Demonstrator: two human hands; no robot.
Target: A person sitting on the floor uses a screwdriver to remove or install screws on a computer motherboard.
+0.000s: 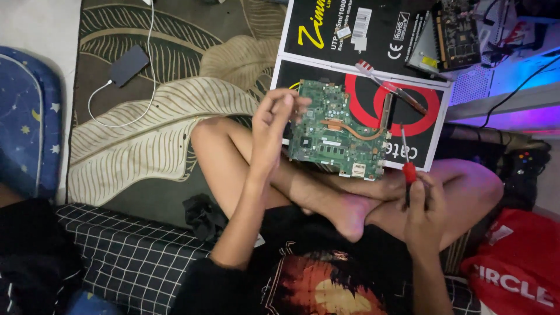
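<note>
A green circuit board (338, 131) with a copper heat pipe rests on my crossed legs and the edge of a black cardboard box (429, 114). My left hand (274, 128) is raised beside the board's left edge, fingers pinched together; whether something small sits between them I cannot tell. My right hand (423, 213) rests on my right leg and grips a screwdriver (406, 163) with a red and black handle, its shaft pointing up toward the board's right side.
A red-handled brush (391, 87) lies on the box. Another circuit board (458, 32) sits at top right among cables. A phone (129, 65) on a white cable lies on the leaf-patterned rug. A red bag (516, 271) is at bottom right, a checked cushion (128, 256) at bottom left.
</note>
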